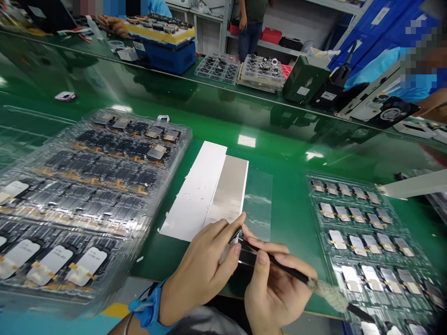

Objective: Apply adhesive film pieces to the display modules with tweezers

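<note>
My left hand (209,260) is closed, with thumb and forefinger pinching a small flat part with a dark edge (234,236), mostly hidden by the fingers. In my right hand (279,291) is a slim pair of black tweezers (293,272), its rear wrapped in pale, frayed material. The tool's tip meets the small part between both hands; the exact contact is hidden. Just beyond the fingers lie a white sheet (195,186) and a grey-silver sheet (228,184) with a white edge. A clear film (260,200) lies right of them on the green table.
At left stands a stack of clear trays (181,153) holding dark and silver display modules. Another clear tray (321,251) at right holds rows of silver-backed modules. A raised shelf (216,95) across the back carries a blue box (167,56) and watch trays. Co-workers are beyond it.
</note>
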A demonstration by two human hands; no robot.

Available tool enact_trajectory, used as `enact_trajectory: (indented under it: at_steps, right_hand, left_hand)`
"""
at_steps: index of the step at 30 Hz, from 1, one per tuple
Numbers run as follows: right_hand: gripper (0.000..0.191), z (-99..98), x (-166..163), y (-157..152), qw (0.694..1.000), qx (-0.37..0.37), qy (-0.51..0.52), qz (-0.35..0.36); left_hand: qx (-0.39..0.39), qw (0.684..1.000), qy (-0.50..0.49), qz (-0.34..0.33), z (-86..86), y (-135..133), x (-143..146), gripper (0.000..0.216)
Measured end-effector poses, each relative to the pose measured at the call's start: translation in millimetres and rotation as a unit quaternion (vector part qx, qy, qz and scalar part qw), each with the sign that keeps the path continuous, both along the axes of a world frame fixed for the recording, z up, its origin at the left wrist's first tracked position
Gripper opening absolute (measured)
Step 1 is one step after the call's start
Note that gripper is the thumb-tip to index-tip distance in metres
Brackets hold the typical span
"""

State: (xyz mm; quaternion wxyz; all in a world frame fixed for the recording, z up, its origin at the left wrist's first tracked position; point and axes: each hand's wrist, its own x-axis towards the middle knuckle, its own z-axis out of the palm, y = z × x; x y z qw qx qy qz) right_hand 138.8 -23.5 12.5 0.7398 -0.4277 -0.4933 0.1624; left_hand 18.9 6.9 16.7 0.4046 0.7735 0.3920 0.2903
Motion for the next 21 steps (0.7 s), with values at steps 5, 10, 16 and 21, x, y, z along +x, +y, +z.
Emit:
enact_trajectory:
  at_steps: [5, 10, 16, 21]
  right_hand:
    - [0.034, 0.1, -0.5, 0.9, 1.0, -0.005, -0.001, 0.001]
    - [0.032, 0.4, -0.7, 1.1, 1.0, -0.007, 0.0, -0.006]
    - [0.03, -0.5, -1.2, 0.6, 1.0, -0.02, 0.009, -0.01]
    - [0.03, -0.9, -1.0, 0.6, 1.0, -0.02, 0.008, -0.012]
  left_hand:
    - [0.0, 1.0, 0.005, -0.001, -1.2, -0.8, -0.1, 0.05]
    - [-0.003, 1.0, 0.009, -0.002, -2.1, -0.9, -1.1, 0.05]
    - [-0.006, 1.0, 0.012, 0.001, -3.4, 0.9, 0.3, 0.05]
    - [-0.005, 1.0, 0.008, 0.0, -2.8, 1.0, 1.1, 0.049]
